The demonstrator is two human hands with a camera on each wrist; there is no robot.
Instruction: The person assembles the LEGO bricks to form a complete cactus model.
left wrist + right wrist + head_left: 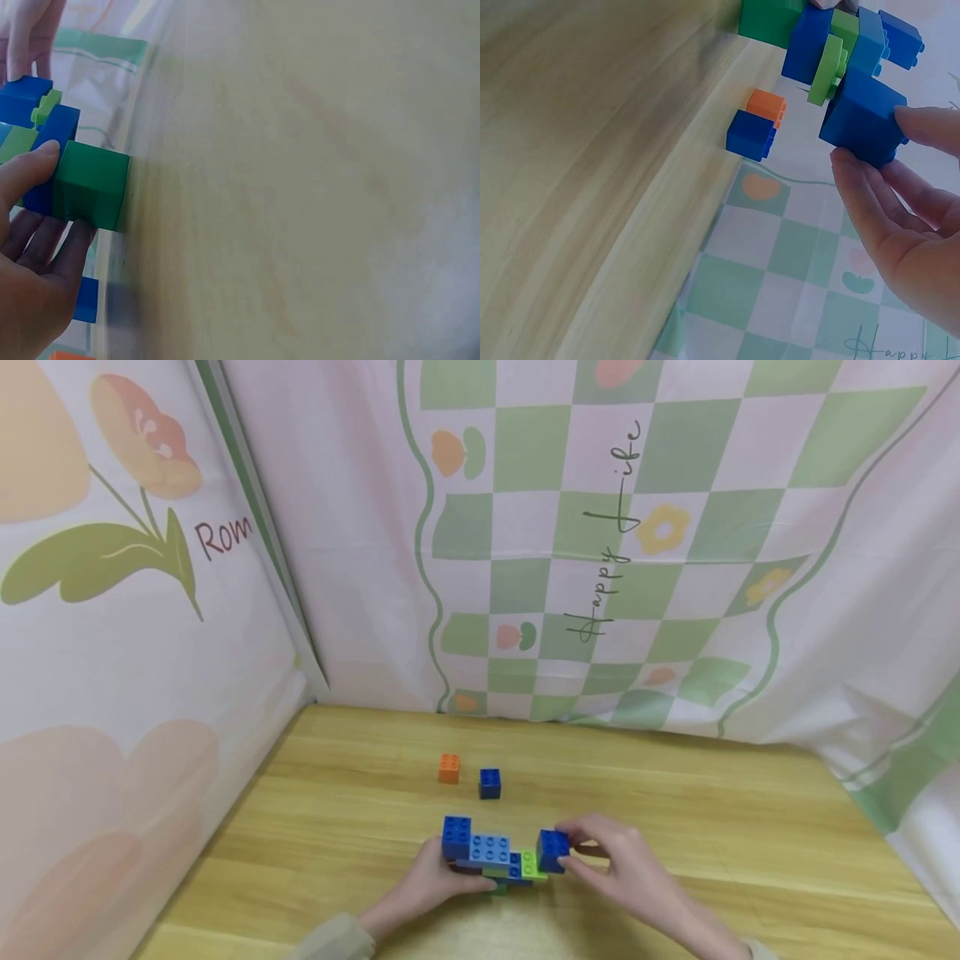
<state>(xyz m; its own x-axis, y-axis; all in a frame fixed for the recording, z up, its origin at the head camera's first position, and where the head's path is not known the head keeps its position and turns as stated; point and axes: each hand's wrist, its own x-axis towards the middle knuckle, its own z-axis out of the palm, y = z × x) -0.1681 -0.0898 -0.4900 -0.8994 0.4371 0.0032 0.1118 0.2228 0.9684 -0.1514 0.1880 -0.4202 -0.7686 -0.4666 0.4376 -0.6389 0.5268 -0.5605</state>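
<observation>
My left hand point(422, 883) grips a built-up stack of toy building blocks, its thumb on the near side. In that stack are a dark blue block point(456, 837) at the upper left, a light blue block point(491, 850), a lime piece point(529, 863) at the right and a green block point(91, 184) at the bottom. My right hand point(628, 867) pinches a separate-looking dark blue block point(864, 118) between thumb and fingers, right beside the lime piece. Whether these two touch cannot be told.
On the wooden table point(360, 752), beyond the stack, lie an orange block point(449, 768) and another dark blue block point(490, 783). A patterned cloth point(525, 527) hangs behind the table's far edge, and a printed panel point(135, 693) closes off the left side.
</observation>
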